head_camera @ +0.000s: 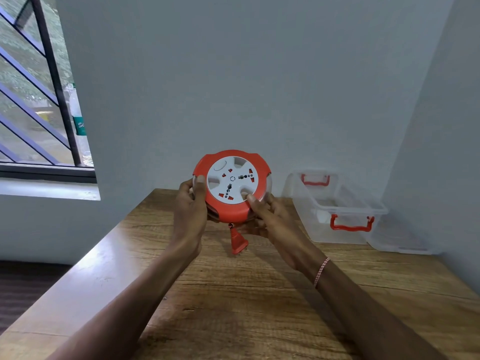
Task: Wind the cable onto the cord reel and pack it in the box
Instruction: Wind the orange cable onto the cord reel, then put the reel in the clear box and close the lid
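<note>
Both hands clasp the reel (232, 185), holding it up above the table (259, 294) with its white socket face tilted toward the camera. The left hand (189, 213) wraps the reel's left edge, thumb pressed on the red rim and fingers curled behind. The right hand (270, 219) cups the lower right edge from beneath, its thumb tip resting at the edge of the white disc, beside one of its notches. Neither hand is open; each is closed firmly round the reel's body.

A red plug (237, 241) hangs just below the reel between the two wrists, dangling clear of the wood. No loose cable shows apart from that short end at the plug.

A red-and-white thread (321, 272) circles the right wrist.

The box (337, 206), clear plastic with red handles, stands on the table to the right, near the wall corner, well apart from the reel. Its clear lid (405, 242) lies just beside it.
</note>
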A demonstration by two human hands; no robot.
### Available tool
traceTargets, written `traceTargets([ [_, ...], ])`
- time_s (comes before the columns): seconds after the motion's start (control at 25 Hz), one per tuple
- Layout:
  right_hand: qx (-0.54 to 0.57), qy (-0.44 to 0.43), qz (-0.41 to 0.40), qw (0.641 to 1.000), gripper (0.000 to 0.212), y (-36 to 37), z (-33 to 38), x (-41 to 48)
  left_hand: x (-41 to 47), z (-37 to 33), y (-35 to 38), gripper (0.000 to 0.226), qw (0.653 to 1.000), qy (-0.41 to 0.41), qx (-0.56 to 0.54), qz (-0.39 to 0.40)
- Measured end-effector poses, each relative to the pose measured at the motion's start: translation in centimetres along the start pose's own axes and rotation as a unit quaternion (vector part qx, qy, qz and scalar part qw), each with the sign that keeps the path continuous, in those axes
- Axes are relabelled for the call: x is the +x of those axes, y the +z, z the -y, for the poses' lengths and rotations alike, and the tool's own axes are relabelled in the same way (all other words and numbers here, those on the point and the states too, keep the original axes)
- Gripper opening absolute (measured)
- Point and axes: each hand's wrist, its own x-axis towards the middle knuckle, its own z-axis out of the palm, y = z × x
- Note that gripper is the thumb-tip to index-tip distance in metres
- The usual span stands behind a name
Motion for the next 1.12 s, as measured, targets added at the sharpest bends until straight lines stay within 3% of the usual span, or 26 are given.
traceTargets([
  [0.24, -0.039, 0.007, 0.009, 0.999, 0.066, -0.1, 0.4, -0.1, -0.4, -0.4, 0.4, 0.041, 0.999, -0.008, -0.020, 0.027],
  [0.36, -0.049, 0.002, 0.010, 0.999, 0.057, -0.3, 0.0, -0.2, -0.5, -0.2, 0.1, 0.047, 0.998, -0.012, -0.036, 0.048],
  [0.48, -0.040, -0.015, -0.029, 0.999, 0.048, -1.1, -1.0, -0.1, -0.3, 0.6, -0.2, 0.054, 0.995, -0.015, -0.051, 0.084],
  [0.6, -0.030, 0.010, -0.064, 0.997, 0.059, -2.0, -2.2, -0.3, -0.7, 1.5, -0.2, 0.052, 0.993, -0.032, -0.045, 0.108],
  [0.76, -0.047, 0.052, -0.153, 0.986, 0.056, -2.4, -2.2, -0.8, -1.3, 1.2, -0.2, 0.050, 0.989, -0.084, -0.037, 0.115],
  [0.96, -0.001, 0.147, -0.185, 0.972, 0.047, -1.7, 2.3, -0.5, -0.5, -2.8, 0.0, 0.043, 0.982, -0.163, -0.018, 0.091],
  [1.12, -0.073, 0.167, -0.208, 0.961, 0.026, -3.3, 9.8, 0.6, 1.7, -8.9, 1.3, 0.056, 0.970, -0.231, -0.021, 0.068],
])
